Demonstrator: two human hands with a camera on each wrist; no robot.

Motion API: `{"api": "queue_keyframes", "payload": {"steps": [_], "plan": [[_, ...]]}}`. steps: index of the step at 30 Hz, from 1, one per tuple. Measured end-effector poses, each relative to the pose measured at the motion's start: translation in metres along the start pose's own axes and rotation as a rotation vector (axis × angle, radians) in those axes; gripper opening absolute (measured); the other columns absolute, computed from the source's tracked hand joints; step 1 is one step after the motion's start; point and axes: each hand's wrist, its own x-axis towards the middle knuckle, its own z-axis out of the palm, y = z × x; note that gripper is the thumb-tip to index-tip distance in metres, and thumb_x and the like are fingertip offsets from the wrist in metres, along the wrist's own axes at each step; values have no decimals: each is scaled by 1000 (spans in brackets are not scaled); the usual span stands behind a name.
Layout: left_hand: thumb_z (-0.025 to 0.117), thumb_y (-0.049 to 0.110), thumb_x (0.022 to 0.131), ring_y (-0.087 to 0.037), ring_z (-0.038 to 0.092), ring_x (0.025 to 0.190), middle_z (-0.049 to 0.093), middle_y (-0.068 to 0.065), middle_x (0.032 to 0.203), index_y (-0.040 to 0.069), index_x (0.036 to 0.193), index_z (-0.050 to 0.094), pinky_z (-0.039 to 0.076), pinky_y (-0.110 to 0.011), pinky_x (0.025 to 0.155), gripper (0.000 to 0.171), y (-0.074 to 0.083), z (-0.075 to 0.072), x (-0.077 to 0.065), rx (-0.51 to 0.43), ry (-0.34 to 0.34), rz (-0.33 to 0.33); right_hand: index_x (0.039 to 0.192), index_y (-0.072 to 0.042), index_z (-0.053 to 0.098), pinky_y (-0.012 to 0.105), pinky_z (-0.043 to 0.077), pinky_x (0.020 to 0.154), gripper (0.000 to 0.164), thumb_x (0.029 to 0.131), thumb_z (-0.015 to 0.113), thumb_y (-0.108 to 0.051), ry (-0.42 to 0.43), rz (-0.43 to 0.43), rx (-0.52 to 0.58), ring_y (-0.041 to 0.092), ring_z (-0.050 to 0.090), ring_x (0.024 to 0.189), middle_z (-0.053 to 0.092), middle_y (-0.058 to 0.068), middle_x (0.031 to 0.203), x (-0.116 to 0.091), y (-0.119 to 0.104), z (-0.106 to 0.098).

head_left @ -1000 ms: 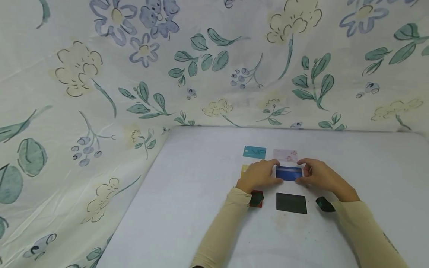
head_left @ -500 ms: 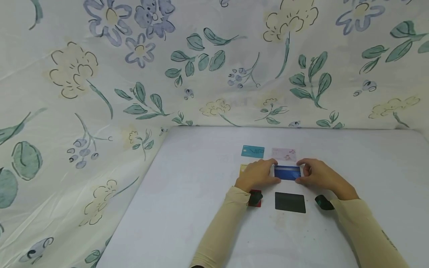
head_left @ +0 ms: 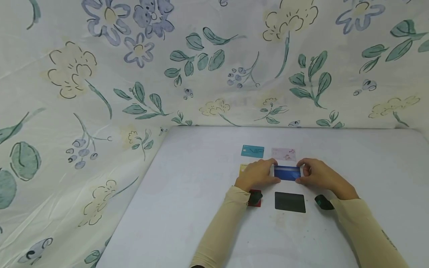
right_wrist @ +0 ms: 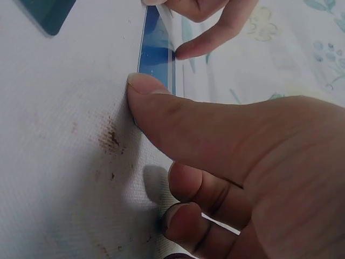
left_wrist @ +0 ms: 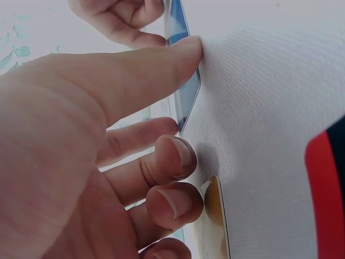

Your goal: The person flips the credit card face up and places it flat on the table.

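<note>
A blue bank card with a pale stripe (head_left: 287,173) lies between both hands on the white table. My left hand (head_left: 256,175) pinches its left edge, thumb at the near corner and index finger at the far one. At the right edge, my right hand (head_left: 320,175) grips likewise between thumb and index finger. In the left wrist view, the other left fingers curl beside a yellowish card (left_wrist: 214,216), largely hidden by the hand in the head view. The right hand's other fingers are curled in the right wrist view.
Behind the hands lie a teal VIP card (head_left: 252,151) and a pale pink card (head_left: 283,153). In front is a black card (head_left: 290,202). A red card (head_left: 257,204) sits partly under the left wrist's dark device. Floral cloth (head_left: 214,85) hangs around the white table (head_left: 187,178).
The head view has shifted slightly, moving the scene a little left in the frame. Both hands keep their hold on the blue bank card, with no clear movement.
</note>
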Motion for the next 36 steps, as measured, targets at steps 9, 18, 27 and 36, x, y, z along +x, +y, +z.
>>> {"api": "queue_keyframes", "payload": {"steps": [9, 18, 27, 36], "plan": [[75, 46, 92, -12, 61, 92, 72, 1, 117, 22, 146, 55, 56, -32, 90, 62, -1, 1, 1, 6, -8, 5, 127, 8, 56, 26, 40, 60, 53, 88, 82, -17, -3, -7, 7, 17, 51, 75, 52, 5, 83, 0, 0, 1], [76, 45, 92, -11, 59, 86, 71, 2, 105, 20, 144, 57, 53, -27, 79, 61, -1, 0, 3, 3, -6, 34, 126, 8, 54, 25, 41, 61, 53, 88, 82, -15, 5, -30, 9, 17, 52, 75, 52, 5, 83, -2, -2, 0], [77, 43, 92, -11, 59, 82, 66, 3, 95, 19, 144, 56, 47, -24, 70, 61, -1, 0, 4, -6, -7, 36, 129, 8, 52, 26, 41, 61, 58, 88, 82, -18, -5, -6, -15, 17, 52, 76, 53, 6, 84, -3, -2, -1], [78, 44, 91, -12, 59, 84, 67, 4, 97, 20, 142, 56, 48, -26, 74, 60, -1, 3, 4, 0, -7, 15, 129, 8, 53, 26, 41, 61, 60, 86, 84, -20, -39, 11, -4, 17, 52, 76, 54, 6, 84, -3, -2, -3]]}}
